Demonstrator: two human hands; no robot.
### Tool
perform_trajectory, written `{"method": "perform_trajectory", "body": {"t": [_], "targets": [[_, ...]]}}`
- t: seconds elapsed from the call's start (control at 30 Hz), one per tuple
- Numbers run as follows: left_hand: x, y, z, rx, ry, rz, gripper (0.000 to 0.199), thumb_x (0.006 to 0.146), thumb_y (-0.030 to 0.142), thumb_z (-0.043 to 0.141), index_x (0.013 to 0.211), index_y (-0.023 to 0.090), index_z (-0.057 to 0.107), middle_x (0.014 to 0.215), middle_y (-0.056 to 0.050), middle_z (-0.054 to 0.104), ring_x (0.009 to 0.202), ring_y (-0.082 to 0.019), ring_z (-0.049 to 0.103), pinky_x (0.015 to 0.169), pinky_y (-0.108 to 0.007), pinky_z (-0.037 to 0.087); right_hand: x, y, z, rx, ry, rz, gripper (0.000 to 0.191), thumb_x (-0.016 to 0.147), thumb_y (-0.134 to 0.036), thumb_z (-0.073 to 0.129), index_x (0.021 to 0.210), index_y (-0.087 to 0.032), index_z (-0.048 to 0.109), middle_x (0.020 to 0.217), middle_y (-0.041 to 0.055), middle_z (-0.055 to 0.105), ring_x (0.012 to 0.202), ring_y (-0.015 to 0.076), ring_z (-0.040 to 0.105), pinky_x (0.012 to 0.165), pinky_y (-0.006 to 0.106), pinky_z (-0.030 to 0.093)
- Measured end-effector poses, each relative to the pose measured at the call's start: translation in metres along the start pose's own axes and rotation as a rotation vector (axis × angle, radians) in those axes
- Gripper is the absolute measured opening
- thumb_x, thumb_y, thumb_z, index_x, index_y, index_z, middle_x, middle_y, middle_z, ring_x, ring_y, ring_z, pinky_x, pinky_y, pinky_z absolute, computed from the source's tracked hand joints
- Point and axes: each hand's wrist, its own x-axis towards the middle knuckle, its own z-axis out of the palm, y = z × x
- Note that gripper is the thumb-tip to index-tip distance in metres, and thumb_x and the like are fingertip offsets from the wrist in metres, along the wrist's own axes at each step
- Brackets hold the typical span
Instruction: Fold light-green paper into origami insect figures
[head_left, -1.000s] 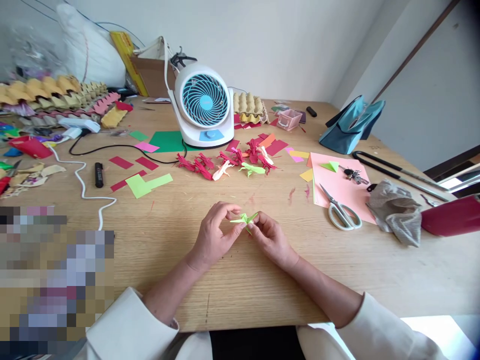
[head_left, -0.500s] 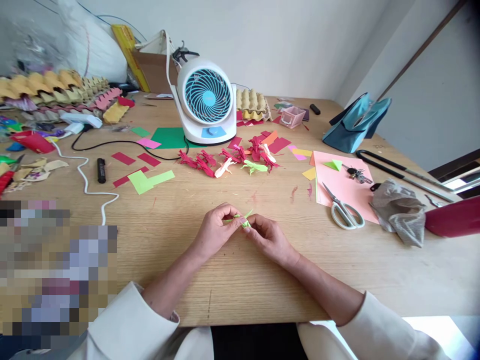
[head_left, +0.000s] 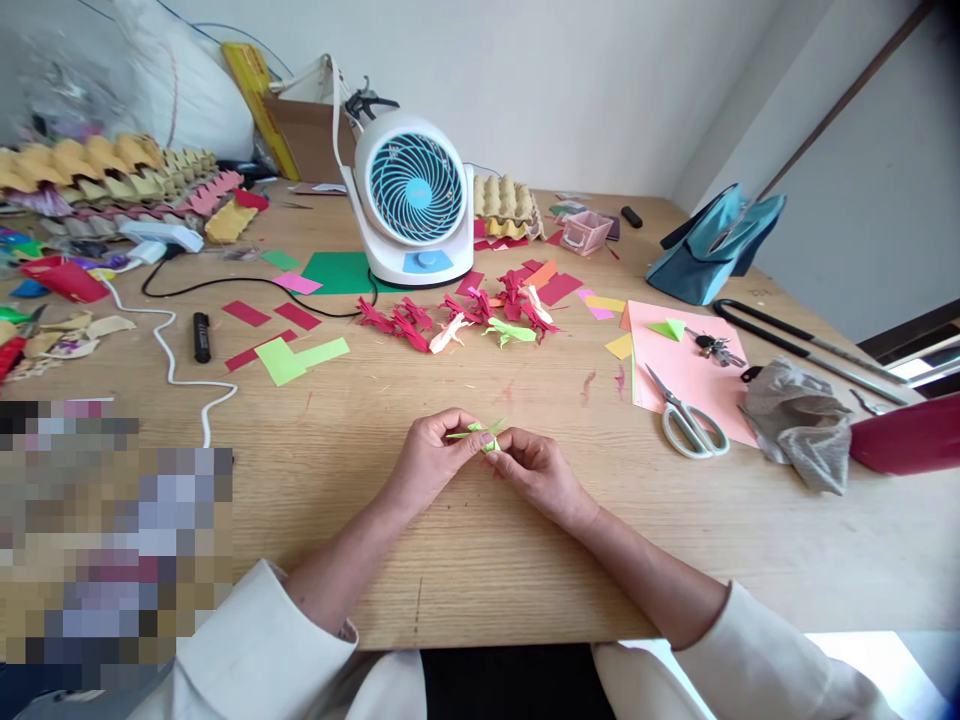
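A small folded piece of light green paper [head_left: 491, 443] is pinched between my two hands above the middle of the table. My left hand [head_left: 439, 455] grips its left side with thumb and fingertips, and thin green points stick out past the fingers. On the other side, my right hand [head_left: 541, 475] is closed on it with thumb and forefinger. Most of the folds are hidden by the fingers. Beyond the hands lie several red folded paper figures [head_left: 409, 328], with a light green paper figure [head_left: 511, 332] and a pale figure [head_left: 450, 333] among them.
A white fan [head_left: 416, 200] stands at the back. Scissors [head_left: 686, 415], keys [head_left: 716, 348] and a green folded triangle [head_left: 667, 329] rest on pink paper [head_left: 652, 375] to the right, beside a grey cloth [head_left: 799, 425]. A black marker [head_left: 202, 338] and green paper scrap [head_left: 289, 362] lie left.
My fingers have shifted very slightly around the green folded paper, and a little more of its left point shows. Everything else on the table is unmoved.
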Motion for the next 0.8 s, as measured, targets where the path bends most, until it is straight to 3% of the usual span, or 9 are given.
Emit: {"method": "perform_trajectory", "body": {"t": [0.13, 0.3, 0.57, 0.8], "targets": [[0.0008, 0.0018, -0.0019, 0.023, 0.067, -0.011, 0.023, 0.076, 0.034, 0.073, 0.069, 0.014, 0.063, 0.065, 0.003, 0.060, 0.061, -0.010, 0.053, 0.059, -0.020, 0.042, 0.0011, -0.0044, -0.0005, 0.078, -0.039, 0.025, 0.029, 0.084, -0.046, 0.068, 0.085, -0.017, 0.064, 0.074, 0.0000, 0.061, 0.067, 0.0117, 0.052, 0.063, 0.025, 0.040], [0.0013, 0.0059, -0.0030, 0.045, 0.128, -0.008, 0.025, 0.073, 0.034, 0.076, 0.067, 0.014, 0.062, 0.063, 0.004, 0.057, 0.061, -0.009, 0.051, 0.059, -0.019, 0.040, 0.0037, -0.0061, -0.0016, 0.134, 0.013, 0.050, 0.030, 0.079, -0.046, 0.072, 0.080, -0.017, 0.063, 0.070, -0.0015, 0.057, 0.064, 0.0110, 0.048, 0.060, 0.025, 0.037], [-0.0006, 0.0048, -0.0012, 0.114, 0.118, 0.050, 0.023, 0.074, 0.033, 0.074, 0.067, 0.015, 0.061, 0.063, 0.003, 0.058, 0.059, -0.010, 0.051, 0.057, -0.020, 0.040, 0.0054, -0.0038, 0.0014, 0.146, 0.034, 0.023, 0.032, 0.072, -0.044, 0.079, 0.076, -0.018, 0.061, 0.071, -0.0013, 0.057, 0.065, 0.0115, 0.047, 0.061, 0.026, 0.037], [-0.0014, 0.0058, 0.0021, 0.116, 0.085, 0.060, 0.021, 0.076, 0.031, 0.071, 0.067, 0.015, 0.061, 0.063, 0.003, 0.056, 0.059, -0.009, 0.049, 0.055, -0.020, 0.038, 0.0040, -0.0062, 0.0008, 0.040, 0.049, 0.035, 0.030, 0.076, -0.042, 0.075, 0.071, -0.017, 0.057, 0.066, -0.0025, 0.052, 0.060, 0.0103, 0.042, 0.059, 0.025, 0.035]]}}
